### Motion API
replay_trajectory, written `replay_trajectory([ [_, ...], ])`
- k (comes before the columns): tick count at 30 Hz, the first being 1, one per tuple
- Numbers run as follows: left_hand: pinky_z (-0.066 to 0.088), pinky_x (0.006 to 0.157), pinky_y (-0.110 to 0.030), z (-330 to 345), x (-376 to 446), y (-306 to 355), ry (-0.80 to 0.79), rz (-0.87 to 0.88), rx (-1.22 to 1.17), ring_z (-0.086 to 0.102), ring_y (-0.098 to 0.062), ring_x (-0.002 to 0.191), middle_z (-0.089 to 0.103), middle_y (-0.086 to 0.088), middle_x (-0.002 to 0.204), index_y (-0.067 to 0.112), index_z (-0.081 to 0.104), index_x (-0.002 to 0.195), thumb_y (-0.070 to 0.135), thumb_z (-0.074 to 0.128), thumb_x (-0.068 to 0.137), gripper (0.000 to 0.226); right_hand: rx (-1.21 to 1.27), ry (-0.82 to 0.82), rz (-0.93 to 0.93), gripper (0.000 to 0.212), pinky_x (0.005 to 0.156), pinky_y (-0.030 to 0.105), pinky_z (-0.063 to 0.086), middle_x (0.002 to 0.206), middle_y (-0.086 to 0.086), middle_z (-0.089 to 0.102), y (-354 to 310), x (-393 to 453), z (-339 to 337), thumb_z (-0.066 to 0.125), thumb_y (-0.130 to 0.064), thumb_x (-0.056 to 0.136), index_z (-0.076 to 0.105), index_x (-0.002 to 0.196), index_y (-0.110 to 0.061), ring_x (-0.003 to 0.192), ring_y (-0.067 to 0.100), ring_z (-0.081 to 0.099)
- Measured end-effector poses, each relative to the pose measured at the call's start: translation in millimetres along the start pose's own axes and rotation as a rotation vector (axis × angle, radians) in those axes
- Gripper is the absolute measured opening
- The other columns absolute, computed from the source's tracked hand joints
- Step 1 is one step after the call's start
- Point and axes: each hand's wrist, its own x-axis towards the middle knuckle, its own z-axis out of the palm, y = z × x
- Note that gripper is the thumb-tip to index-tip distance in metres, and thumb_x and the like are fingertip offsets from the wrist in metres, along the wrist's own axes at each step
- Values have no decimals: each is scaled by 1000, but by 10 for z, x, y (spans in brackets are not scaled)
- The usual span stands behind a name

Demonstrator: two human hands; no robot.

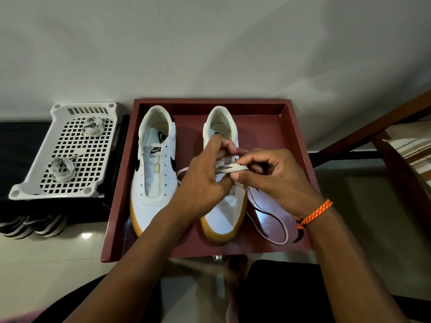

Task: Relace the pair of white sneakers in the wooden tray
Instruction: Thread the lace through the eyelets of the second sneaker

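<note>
Two white sneakers with gum soles stand side by side in the reddish wooden tray (296, 145), toes toward me. The left sneaker (154, 173) has bare eyelets and no lace. Over the middle of the right sneaker (222, 213) both hands work a white lace (268, 220). My left hand (205, 180) pinches the lace at the eyelets. My right hand (277, 178), with an orange braided band at the wrist, pinches a folded part of the same lace. The loose lace loops across the tray floor to the right of the shoe. My hands hide the right shoe's eyelets.
A white perforated plastic tray (70, 150) sits to the left of the wooden tray and holds two coiled white laces (61, 169). Striped dark shoes (35, 226) lie below it. A wooden furniture frame (377, 129) stands at the right. My knees are near the tray's front edge.
</note>
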Motion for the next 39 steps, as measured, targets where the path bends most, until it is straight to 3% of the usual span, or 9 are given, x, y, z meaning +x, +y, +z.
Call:
replay_trajectory([
  [4, 52, 83, -36, -2, 23, 44, -128, -239, -444, 67, -31, 93, 71, -28, 107, 10, 50, 137, -4, 62, 87, 53, 181, 29, 104, 14, 42, 19, 37, 67, 23, 59, -93, -10, -34, 74, 0, 92, 76, 105, 5, 42, 14, 47],
  [11, 47, 108, -70, -112, 64, -62, -68, -288, -485, 58, -11, 62, 51, -5, 74, -6, 68, 129, 19, 58, 108, 34, 485, 445, 368, 12, 38, 18, 26, 62, 1, 57, 26, 44, -208, 69, -9, 95, 74, 85, -8, 45, 10, 47],
  [14, 62, 94, -52, -232, 92, -116, 32, -326, -404, 51, -15, 60, 45, -14, 82, 3, 76, 126, 22, 53, 110, 34, 582, 839, 490, 19, 35, 17, 29, 59, -1, 53, 244, 56, -422, 65, -9, 93, 69, 75, -9, 42, 8, 46],
  [18, 63, 75, -37, -251, 77, -186, 78, -317, -145, 62, -20, 61, 65, -11, 76, 8, 79, 119, 9, 53, 111, 27, 182, 960, 438, 18, 44, 27, 47, 53, -2, 60, 417, 37, -472, 66, -12, 89, 68, 71, -15, 42, 15, 57],
  [21, 63, 74, -33, -230, 75, -152, 73, -247, -96, 73, -30, 72, 75, -20, 83, 5, 79, 120, 2, 61, 106, 23, -261, 799, 220, 11, 65, 41, 62, 70, -4, 72, 330, 64, -271, 68, -27, 94, 74, 85, -23, 63, 16, 72],
  [26, 66, 79, -32, -240, 9, -76, 209, -221, -249, 80, -30, 85, 82, -15, 92, -2, 79, 115, -3, 71, 97, 20, -546, 81, -21, 36, 88, 25, 51, 111, -19, 67, 109, -10, 291, 70, -36, 92, 68, 128, -31, 101, 3, 59],
  [30, 65, 74, -42, -302, -126, -159, 323, -236, -158, 76, -37, 73, 79, -15, 79, 10, 83, 111, 5, 75, 97, 17, -800, -3, -20, 53, 77, 36, 51, 112, -18, 62, 125, -78, 394, 84, -60, 75, 62, 116, -35, 100, 10, 51],
  [36, 63, 72, -32, -320, -210, -246, 350, -214, 33, 79, -13, 77, 82, 2, 85, 15, 85, 106, 6, 76, 96, 16, -869, -43, 9, 44, 72, 35, 52, 114, -14, 57, 173, -175, 444, 88, -41, 77, 58, 108, -33, 95, 18, 62],
  [39, 64, 85, -47, -342, -223, -297, 341, -220, 62, 79, -23, 84, 83, 2, 91, 21, 86, 106, 11, 77, 96, 17, -939, -34, 8, 31, 71, 34, 50, 107, -11, 60, 203, -230, 495, 80, -42, 84, 57, 104, -34, 95, 19, 63],
])
